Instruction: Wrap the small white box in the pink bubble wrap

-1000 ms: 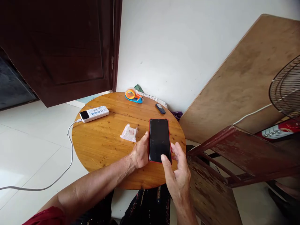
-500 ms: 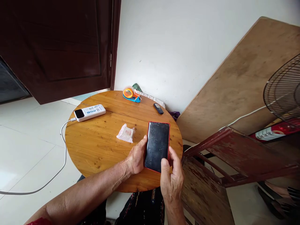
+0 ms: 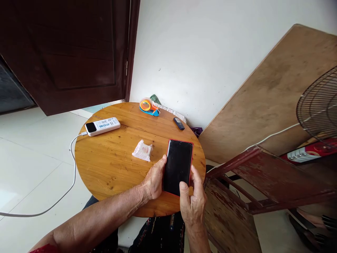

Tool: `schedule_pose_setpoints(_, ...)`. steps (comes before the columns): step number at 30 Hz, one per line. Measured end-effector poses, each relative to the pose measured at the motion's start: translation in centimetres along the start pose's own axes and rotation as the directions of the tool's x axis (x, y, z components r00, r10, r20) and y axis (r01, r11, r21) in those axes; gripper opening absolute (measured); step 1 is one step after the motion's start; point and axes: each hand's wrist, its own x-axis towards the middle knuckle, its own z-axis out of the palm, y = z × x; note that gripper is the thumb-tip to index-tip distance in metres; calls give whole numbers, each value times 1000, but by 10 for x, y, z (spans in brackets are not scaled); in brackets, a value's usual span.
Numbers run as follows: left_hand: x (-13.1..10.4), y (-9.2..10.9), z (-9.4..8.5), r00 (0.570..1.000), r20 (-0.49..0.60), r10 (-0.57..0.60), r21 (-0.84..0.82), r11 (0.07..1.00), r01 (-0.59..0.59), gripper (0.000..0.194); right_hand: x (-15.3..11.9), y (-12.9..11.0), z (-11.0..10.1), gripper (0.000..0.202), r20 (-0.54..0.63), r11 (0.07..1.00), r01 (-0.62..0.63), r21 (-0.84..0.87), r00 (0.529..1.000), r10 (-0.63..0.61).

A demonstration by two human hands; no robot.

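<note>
A smartphone (image 3: 178,165) with a dark screen and a red case is held above the near part of the round wooden table (image 3: 110,168). My left hand (image 3: 154,178) is closed on its left edge, thumb along the side and the other fingers hidden behind. On the lower right, my right hand (image 3: 193,200) grips the phone too, its thumb at the bottom corner of the screen and its fingers at the right edge. Left of the phone, a small packet in pinkish bubble wrap (image 3: 142,150) lies on the table.
A white power bank (image 3: 106,125) with a cable (image 3: 73,165) lies at the table's left. Toward the back are a tape dispenser (image 3: 149,106) and a small dark handset (image 3: 179,123). A worn wooden chair (image 3: 231,214) and a fan (image 3: 319,105) stand at right.
The phone has shifted slightly down and right in view, and its screen reflects less light. Both hands keep nearly the same grip. The whole view has moved a little.
</note>
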Motion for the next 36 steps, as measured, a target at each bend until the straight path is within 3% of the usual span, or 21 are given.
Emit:
schedule_pose_setpoints(3,1,5,1,998,-67,-5,-28,1000,3,45,5,-5,0,64,57,930,-208,302,978,200)
schedule_pose_setpoints(6,3,10,2,992,-120,-35,-32,999,31,48,1,-8,-5,63,214,652,-451,610,885,413)
schedule_pose_setpoints(8,5,10,2,993,-116,-4,-28,1000,1,47,-8,-7,-12,53,319,542,-549,636,827,464)
schedule_pose_setpoints(13,5,2,0,995,-76,68,-1,998,-69,44,-35,-6,-26,44,373,515,-636,575,764,527)
schedule_pose_setpoints(20,5,-3,-4,997,7,81,41,996,-82,48,-45,-16,-17,45,326,491,-645,585,742,586)
schedule_pose_setpoints(30,2,-5,-3,990,71,124,107,986,-131,54,-51,-8,-13,47,290,418,-654,630,698,655)
schedule_pose_setpoints(36,-2,-6,1,990,107,88,102,990,-99,57,-55,-8,-7,42,218,417,-594,688,717,662)
